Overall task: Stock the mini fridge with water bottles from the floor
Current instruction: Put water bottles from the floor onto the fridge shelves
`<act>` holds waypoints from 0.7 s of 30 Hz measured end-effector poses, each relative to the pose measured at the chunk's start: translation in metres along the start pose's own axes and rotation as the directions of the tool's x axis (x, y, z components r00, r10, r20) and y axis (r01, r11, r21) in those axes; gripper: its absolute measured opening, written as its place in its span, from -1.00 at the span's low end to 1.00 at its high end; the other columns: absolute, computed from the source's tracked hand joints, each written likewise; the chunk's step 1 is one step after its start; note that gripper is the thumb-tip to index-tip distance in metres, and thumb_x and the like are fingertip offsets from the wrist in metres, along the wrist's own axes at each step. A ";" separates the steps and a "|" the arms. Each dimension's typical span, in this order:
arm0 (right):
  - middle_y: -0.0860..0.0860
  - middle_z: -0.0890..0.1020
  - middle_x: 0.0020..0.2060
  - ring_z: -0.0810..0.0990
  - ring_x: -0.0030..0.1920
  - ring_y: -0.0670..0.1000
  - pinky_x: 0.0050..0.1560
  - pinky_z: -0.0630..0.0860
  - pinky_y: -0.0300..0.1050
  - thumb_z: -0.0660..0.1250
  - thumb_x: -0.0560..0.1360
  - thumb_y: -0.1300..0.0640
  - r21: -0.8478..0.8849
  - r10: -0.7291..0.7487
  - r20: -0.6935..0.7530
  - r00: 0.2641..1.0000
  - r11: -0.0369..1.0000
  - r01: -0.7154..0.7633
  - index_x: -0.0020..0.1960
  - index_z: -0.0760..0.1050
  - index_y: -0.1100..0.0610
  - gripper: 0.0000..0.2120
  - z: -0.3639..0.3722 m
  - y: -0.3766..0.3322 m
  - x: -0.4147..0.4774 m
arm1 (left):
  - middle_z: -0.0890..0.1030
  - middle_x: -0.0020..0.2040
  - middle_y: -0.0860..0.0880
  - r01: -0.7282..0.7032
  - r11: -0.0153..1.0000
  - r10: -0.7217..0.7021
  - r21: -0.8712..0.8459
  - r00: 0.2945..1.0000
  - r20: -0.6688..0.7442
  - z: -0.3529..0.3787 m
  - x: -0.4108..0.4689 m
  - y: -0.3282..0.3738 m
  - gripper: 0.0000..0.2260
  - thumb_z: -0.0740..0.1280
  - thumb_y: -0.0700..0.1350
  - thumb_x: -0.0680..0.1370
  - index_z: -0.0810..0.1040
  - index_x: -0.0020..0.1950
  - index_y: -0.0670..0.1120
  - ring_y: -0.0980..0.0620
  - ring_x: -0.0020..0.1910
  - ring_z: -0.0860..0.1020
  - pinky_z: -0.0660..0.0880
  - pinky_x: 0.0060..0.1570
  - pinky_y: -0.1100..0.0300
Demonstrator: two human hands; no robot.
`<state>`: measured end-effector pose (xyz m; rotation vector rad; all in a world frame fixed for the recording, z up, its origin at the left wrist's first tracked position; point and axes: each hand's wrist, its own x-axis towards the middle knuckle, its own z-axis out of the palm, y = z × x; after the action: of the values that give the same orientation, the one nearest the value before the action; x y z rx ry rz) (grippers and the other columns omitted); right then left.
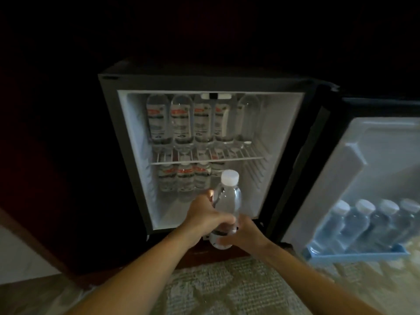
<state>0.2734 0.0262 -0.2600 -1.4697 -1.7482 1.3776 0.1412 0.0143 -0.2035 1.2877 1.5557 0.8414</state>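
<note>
Before the fridge (280,133), the left hand (204,215) is gripping a bottle (228,201). The right hand (246,233) is gripping its bottom.

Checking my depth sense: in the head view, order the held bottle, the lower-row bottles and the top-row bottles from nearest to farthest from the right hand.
1. held bottle: gripped by the right hand, low in front.
2. lower-row bottles: under the shelf, back and to the left.
3. top-row bottles: on the shelf, highest and farthest.
</note>
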 end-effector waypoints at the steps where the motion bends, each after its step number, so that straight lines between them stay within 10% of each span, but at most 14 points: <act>1: -0.10 0.60 -0.21 0.59 -0.24 -0.37 -0.18 0.51 -0.44 0.46 0.29 0.44 0.021 0.006 -0.014 1.000 1.000 -0.006 -0.07 0.50 0.06 -0.63 0.002 0.005 0.013 | 0.65 -0.04 -0.03 -0.011 1.000 0.011 -0.004 1.000 0.021 0.000 0.009 -0.003 -0.60 0.52 -0.23 0.26 0.54 0.06 -0.10 0.05 -0.06 0.62 0.58 -0.07 0.18; 5: -0.15 0.60 -0.19 0.60 -0.14 -0.19 -0.14 0.51 -0.32 0.48 0.30 0.41 0.129 0.051 -0.062 0.997 0.991 -0.042 -0.09 0.51 0.02 -0.64 0.005 0.027 0.059 | 0.62 -0.12 0.11 -0.043 0.995 0.050 -0.094 0.996 0.069 0.004 0.050 -0.013 -0.59 0.52 -0.29 0.30 0.53 0.06 0.01 0.27 -0.21 0.60 0.54 -0.25 0.43; 8: -0.08 0.59 -0.17 0.58 -0.03 0.02 -0.17 0.52 -0.26 0.46 0.27 0.47 0.218 0.114 -0.190 0.975 0.973 -0.071 -0.03 0.52 0.12 -0.61 0.003 0.044 0.092 | 0.60 -0.10 -0.01 -0.041 0.987 0.049 -0.158 0.998 0.045 0.004 0.084 -0.022 -0.65 0.45 -0.38 0.35 0.54 0.07 -0.12 0.02 -0.05 0.59 0.55 -0.08 0.24; 11: 0.02 0.58 -0.14 0.57 -0.01 0.10 -0.04 0.56 0.01 0.45 0.28 0.49 0.284 0.173 -0.307 0.936 0.955 -0.084 0.09 0.49 0.21 -0.56 -0.001 0.047 0.118 | 0.54 -0.17 -0.05 0.034 0.980 -0.033 -0.197 0.999 0.008 -0.003 0.112 -0.035 -0.76 0.37 -0.41 0.42 0.52 0.04 -0.19 0.02 -0.17 0.53 0.49 -0.31 0.38; 16: 0.08 0.56 0.10 0.53 0.15 0.03 -0.07 0.45 -0.24 0.47 0.33 0.39 0.179 0.156 -0.337 0.929 0.979 -0.099 0.20 0.48 0.24 -0.54 -0.007 0.048 0.157 | 0.57 0.04 -0.18 0.139 0.990 -0.138 0.005 0.988 -0.066 -0.005 0.152 -0.065 -0.90 0.38 -0.19 0.40 0.48 -0.15 -0.06 -0.10 0.04 0.55 0.50 0.12 -0.04; 21: 0.19 0.59 0.15 0.54 0.23 0.18 0.22 0.50 0.08 0.49 0.24 0.44 0.227 0.189 -0.413 0.891 0.969 -0.100 0.18 0.51 0.27 -0.48 0.006 0.065 0.185 | 0.53 0.21 -0.29 0.113 0.990 -0.108 0.085 0.992 -0.063 0.006 0.170 -0.079 -0.73 0.26 -0.33 0.49 0.49 0.18 -0.28 -0.25 0.22 0.50 0.47 0.16 -0.03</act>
<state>0.2391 0.1889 -0.3644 -1.6641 -1.2075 1.1432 0.1134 0.1626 -0.3157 1.2366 1.7110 0.7530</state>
